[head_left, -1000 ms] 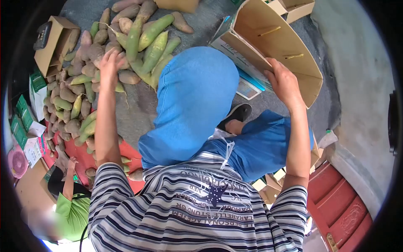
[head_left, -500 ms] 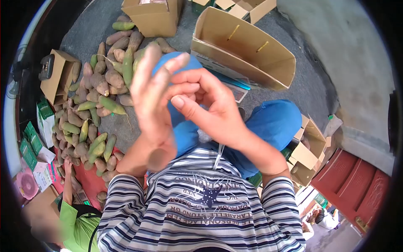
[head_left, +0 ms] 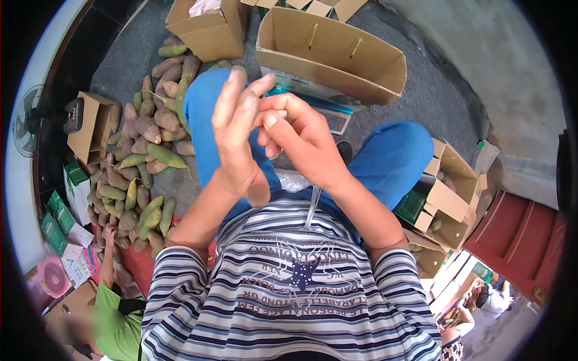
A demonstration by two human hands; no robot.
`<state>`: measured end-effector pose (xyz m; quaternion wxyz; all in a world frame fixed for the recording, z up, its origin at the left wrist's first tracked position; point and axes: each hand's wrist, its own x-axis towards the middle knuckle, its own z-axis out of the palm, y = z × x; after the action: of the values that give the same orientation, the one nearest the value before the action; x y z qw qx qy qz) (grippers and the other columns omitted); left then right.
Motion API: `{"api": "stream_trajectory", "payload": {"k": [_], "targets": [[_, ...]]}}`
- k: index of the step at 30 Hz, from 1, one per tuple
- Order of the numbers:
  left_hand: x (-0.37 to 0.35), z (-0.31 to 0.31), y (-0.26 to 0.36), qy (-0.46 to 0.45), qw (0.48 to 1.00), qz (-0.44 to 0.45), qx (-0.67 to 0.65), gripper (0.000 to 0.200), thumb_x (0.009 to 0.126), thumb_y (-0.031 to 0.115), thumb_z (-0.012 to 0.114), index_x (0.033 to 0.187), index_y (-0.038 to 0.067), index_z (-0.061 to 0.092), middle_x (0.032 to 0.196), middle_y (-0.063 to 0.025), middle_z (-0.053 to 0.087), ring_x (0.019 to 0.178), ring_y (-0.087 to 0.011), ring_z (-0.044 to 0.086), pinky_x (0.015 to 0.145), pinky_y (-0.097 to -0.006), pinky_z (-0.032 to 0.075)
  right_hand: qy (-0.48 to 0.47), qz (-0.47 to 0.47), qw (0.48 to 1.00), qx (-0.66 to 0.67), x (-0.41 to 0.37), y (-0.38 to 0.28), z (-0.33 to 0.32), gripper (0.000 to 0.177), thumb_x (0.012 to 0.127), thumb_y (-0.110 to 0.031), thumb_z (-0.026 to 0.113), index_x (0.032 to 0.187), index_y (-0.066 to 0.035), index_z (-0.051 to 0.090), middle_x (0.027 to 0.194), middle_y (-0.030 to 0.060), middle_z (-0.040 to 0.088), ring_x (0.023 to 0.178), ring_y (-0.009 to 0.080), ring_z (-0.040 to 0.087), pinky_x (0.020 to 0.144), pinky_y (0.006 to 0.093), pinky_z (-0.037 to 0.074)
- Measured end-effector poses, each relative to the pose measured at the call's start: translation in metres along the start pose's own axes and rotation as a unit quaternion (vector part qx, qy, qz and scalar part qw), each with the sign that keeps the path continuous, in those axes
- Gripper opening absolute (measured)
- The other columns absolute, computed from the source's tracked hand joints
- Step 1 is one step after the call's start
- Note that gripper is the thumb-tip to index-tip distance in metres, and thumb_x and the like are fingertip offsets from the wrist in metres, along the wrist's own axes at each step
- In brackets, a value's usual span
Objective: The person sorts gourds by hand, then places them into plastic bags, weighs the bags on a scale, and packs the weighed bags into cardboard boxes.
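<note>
My left hand [head_left: 238, 141] is raised over my lap with its fingers stretched up and apart. Touching its fingers from the right is my right hand [head_left: 310, 141], whose thumb and fingertips are pressed together in a pinch. Whether anything small sits in that pinch is hidden. Both hands are above my blue trousers [head_left: 388, 159] and in front of my striped shirt [head_left: 295, 271]. Beyond the knees stands a tall open cardboard carton [head_left: 337, 57], with a flat teal-edged device [head_left: 313, 103] beside its near side.
A heap of brown and green tubers [head_left: 159, 123] spreads over the floor at left. Another cardboard box [head_left: 208, 30] stands behind it, and open cartons [head_left: 448, 192] lie at right. A person in a green shirt [head_left: 120, 331] reaches toward the heap. A fan [head_left: 33, 120] stands far left.
The view has shifted, showing more of my left knee. My left hand is less blurred and its fingers have turned slightly; both hands stay together.
</note>
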<state>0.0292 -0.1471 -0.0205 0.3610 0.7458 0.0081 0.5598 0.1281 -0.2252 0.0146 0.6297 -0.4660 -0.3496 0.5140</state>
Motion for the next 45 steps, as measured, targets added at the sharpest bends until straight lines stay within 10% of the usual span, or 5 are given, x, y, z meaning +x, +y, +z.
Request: {"api": "stream_trajectory", "payload": {"k": [27,32,36,40,45], "targets": [[-0.008,-0.009,-0.034,-0.077,0.996,-0.004,0.041,0.106,0.072,0.077,0.05,0.138,-0.004,0.03,0.14,-0.0279,0.027,0.115,-0.0382,0.051,0.077,-0.0367,0.055,-0.126,0.076,0.986,-0.085,0.03,0.015,-0.047,0.034,0.087,-0.01,0.046,0.117,-0.002,0.059,0.089,0.0056,0.066,0.071,0.0086,0.061,0.064,0.022,0.048],[0.069,0.018,-0.024,0.154,0.957,-0.246,-0.023,0.044,0.09,0.025,0.053,0.125,-0.001,0.045,0.123,-0.0151,0.048,0.107,-0.0226,0.053,0.085,-0.0322,0.046,-0.174,0.045,0.913,-0.365,0.024,0.156,-0.112,0.04,0.08,-0.022,0.057,0.116,-0.004,0.059,0.099,0.0165,0.067,0.09,0.0264,0.065,0.077,0.0359,0.051],[0.08,0.039,-0.081,0.0,0.969,-0.108,0.221,0.042,0.089,0.021,0.053,0.121,-0.006,0.046,0.115,-0.0177,0.052,0.107,-0.0248,0.052,0.09,-0.0334,0.041,-0.449,0.344,0.658,-0.496,-0.002,0.197,-0.087,0.046,0.072,-0.025,0.063,0.111,-0.002,0.06,0.116,0.0229,0.058,0.101,0.0356,0.059,0.087,0.0402,0.047],[0.085,0.065,-0.104,-0.281,0.903,-0.146,0.291,0.04,0.083,0.018,0.058,0.113,-0.006,0.049,0.112,-0.0248,0.05,0.105,-0.0381,0.051,0.089,-0.0406,0.042,-0.398,0.294,0.744,-0.449,-0.053,0.282,-0.102,0.055,0.07,-0.029,0.067,0.114,0.001,0.056,0.11,0.0245,0.06,0.103,0.0341,0.059,0.089,0.039,0.046],[0.059,0.066,-0.128,-0.291,0.909,-0.168,0.247,0.042,0.082,0.018,0.061,0.113,-0.006,0.048,0.114,-0.0256,0.048,0.106,-0.0405,0.049,0.088,-0.0425,0.042,-0.44,0.339,0.77,-0.315,-0.051,0.286,-0.109,0.05,0.07,-0.028,0.067,0.111,-0.001,0.058,0.109,0.0226,0.062,0.102,0.0322,0.06,0.087,0.0373,0.046]]}}
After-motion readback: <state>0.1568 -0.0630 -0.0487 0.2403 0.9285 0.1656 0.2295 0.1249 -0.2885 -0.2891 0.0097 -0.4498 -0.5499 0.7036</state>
